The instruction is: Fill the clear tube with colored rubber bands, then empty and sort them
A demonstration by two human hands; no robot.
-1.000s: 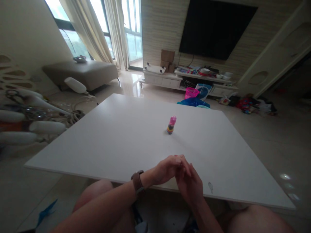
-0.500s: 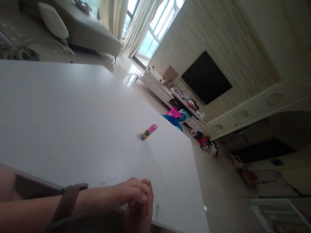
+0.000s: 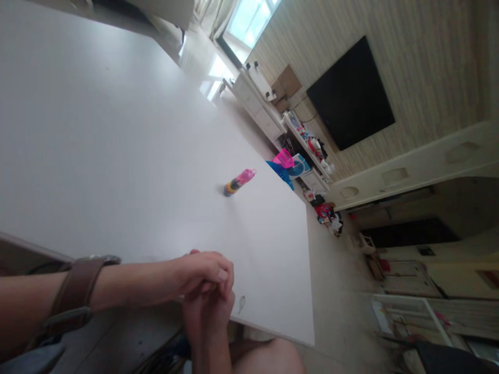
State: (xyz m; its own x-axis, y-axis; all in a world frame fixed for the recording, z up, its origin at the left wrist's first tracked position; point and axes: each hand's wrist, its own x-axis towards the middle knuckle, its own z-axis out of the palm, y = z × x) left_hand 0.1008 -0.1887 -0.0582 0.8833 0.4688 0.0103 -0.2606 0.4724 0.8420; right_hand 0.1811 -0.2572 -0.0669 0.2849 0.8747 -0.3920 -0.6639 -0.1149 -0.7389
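My left hand (image 3: 212, 267), with a brown-strapped watch (image 3: 74, 288) at the wrist, lies folded over my right hand (image 3: 208, 306) by the near edge of the white table (image 3: 128, 156). Both are closed around each other, fingers clasped, and no object shows between them. Part of the right hand's fingers is hidden under the left. Beyond them on the tabletop stands a small slim tube (image 3: 238, 182), pink at its looped top and banded in yellow, black and other colours lower down. Neither hand touches it.
A small grey mark (image 3: 242, 303) shows on the table near its edge. Past the far edge are a pink basket (image 3: 284, 158), a long white cabinet (image 3: 259, 106) and a wall-mounted television (image 3: 351, 93). My bare knee (image 3: 268, 356) is below the table.
The camera view has tipped downward, so the tabletop and tube sit higher in the picture. My hands stay clasped and appear higher and slightly further left. The tube stands as before.
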